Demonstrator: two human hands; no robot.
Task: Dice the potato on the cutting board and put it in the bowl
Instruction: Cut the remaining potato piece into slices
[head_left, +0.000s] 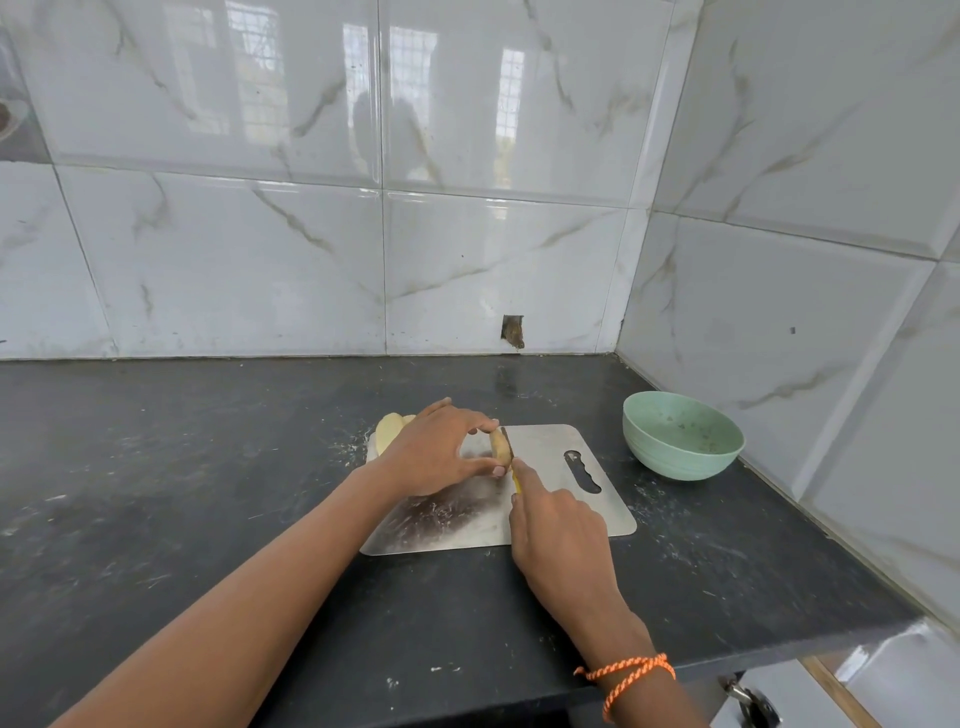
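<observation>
A steel cutting board (550, 499) lies on the dark counter. On it stands a piece of potato (500, 447), pinched between the thumb and fingers of my left hand (434, 452). My right hand (558, 530) grips a knife with a yellow handle (516, 482), forefinger stretched along it. The blade rests against the right side of the potato piece. More peeled potato pieces (390, 430) lie at the board's far left corner, partly hidden behind my left hand. A pale green bowl (681, 434) stands to the right of the board, holding only a few specks.
Tiled walls close off the back and the right of the black counter (208, 493); the bowl sits in that corner. The counter's front edge runs near my right wrist. White scuffs mark the counter surface.
</observation>
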